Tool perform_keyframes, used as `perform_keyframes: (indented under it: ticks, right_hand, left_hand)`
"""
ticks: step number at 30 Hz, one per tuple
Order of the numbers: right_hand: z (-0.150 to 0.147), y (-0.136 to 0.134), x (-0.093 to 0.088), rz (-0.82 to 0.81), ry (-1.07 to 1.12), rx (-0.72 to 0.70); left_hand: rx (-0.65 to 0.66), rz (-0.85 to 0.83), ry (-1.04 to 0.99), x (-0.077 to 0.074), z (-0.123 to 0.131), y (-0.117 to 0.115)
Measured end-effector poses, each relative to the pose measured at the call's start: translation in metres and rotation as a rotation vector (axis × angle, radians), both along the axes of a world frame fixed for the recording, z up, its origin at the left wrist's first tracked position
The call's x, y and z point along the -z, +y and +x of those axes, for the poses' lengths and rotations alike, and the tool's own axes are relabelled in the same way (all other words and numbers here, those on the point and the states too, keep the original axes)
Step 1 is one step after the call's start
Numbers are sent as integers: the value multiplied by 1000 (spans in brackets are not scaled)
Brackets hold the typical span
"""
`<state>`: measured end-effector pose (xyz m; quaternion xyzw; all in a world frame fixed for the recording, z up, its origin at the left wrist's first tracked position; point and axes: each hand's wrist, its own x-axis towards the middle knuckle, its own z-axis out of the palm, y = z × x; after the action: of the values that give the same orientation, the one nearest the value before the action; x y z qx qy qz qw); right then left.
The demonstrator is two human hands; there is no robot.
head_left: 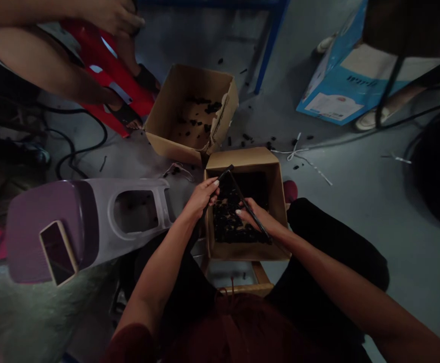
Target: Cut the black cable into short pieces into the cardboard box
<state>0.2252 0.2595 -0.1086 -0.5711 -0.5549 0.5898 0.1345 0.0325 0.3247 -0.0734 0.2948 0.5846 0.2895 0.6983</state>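
Observation:
Above a cardboard box (248, 252) between my knees, my left hand (201, 197) is closed on a short black strip (225, 174) that points up and to the right. My right hand (259, 218) grips a long thin black strip (239, 189), slanting from the upper left down along the palm. The far ends of the two strips meet or cross; whether they are one bent piece I cannot tell. Small black pieces (227, 229) cover much of the box floor, and the dark far part of the box is hard to make out.
A second cardboard box (189, 141) with scattered black bits stands beyond. On the left, a purple and grey stool (46, 217) carries a phone (58, 252). Another person sits by a red stool (144, 98). A blue carton (333, 98) and white string (295, 151) lie to the right.

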Motion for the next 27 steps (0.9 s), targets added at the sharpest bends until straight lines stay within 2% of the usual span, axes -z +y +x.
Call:
perform_keyframes:
  ticks: [6,16,27]
  right_hand:
    - [2,8,-9,20,-47,-37]
    - [6,10,-7,46,-63,-69]
    - [11,12,-14,64,-49,-59]
  left_hand:
    - [109,-25,40,-3,8,-2]
    - [226,-37,7,1,5,-2]
    - [288,-10,115,5,5,-3]
